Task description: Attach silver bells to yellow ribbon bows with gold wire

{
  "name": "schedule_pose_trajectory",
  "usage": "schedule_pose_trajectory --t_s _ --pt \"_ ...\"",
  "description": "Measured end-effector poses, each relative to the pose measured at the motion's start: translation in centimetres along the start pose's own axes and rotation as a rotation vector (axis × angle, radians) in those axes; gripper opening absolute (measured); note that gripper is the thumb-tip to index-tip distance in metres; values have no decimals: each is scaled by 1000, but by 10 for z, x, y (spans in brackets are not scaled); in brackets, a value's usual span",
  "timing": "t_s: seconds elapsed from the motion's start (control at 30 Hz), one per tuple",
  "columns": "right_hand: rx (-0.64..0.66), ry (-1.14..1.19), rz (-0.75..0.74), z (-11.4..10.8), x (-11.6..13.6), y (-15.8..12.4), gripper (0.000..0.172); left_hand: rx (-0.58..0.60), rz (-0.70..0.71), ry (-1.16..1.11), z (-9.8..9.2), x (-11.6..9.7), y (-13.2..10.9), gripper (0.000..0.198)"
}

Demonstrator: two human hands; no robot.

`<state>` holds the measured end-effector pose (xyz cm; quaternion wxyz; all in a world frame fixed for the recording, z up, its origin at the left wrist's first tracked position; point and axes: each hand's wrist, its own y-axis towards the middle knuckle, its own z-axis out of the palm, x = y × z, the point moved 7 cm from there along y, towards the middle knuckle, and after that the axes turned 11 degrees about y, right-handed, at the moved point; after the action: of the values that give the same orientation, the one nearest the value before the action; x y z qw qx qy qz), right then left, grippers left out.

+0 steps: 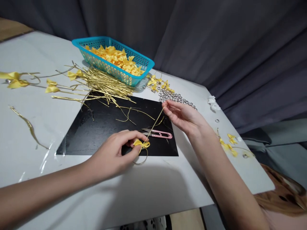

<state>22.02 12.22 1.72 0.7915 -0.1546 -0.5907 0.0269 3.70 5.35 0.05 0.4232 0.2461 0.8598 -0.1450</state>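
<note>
My left hand (115, 153) pinches a small yellow ribbon bow (141, 144) over the front edge of a black mat (96, 127). A thin gold wire tie (155, 122) runs from the bow up to my right hand (182, 116), whose fingertips pinch its far end. The wire also loops below the bow. Pink thread snips (160, 134) lie on the mat just behind the bow, between my hands.
A blue basket (144, 68) of yellow bows stands at the back. A heap of gold wire ties (103, 84) lies before it, small silver bells (172, 96) to its right. Finished bows (14, 80) lie left and others (229, 145) right, on the white table (148, 188).
</note>
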Motion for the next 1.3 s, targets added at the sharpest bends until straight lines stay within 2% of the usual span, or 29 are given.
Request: schedule_pose_trajectory --t_s 0.1,0.23,0.3,0.43,0.67,0.73,0.9,1.03,1.17,1.3 --pt "-6 -18 53 6 -2 7 22 13 12 -6 1 -1 0 22" --pt "16 -58 56 17 -4 13 22 55 -10 20 6 2 0 19" --pt "33 -89 48 21 -5 16 21 42 -31 -36 8 4 0 18" --pt "66 -128 13 31 -3 19 23 -4 -92 -358 8 11 3 45" --pt "116 -134 -48 46 14 12 24 109 -197 -499 11 10 7 52" --pt "119 -139 -56 48 16 11 25 115 -203 -470 10 9 7 52" --pt "131 -150 -46 54 13 12 29 89 -117 -208 6 2 6 37" --pt "140 -147 -34 58 8 13 29 49 -66 -169 5 -1 7 24" --pt "131 -134 -28 57 7 17 30 -51 38 -104 -2 -2 9 18" --pt "120 -117 -22 57 6 16 30 -15 11 -199 1 2 10 16"
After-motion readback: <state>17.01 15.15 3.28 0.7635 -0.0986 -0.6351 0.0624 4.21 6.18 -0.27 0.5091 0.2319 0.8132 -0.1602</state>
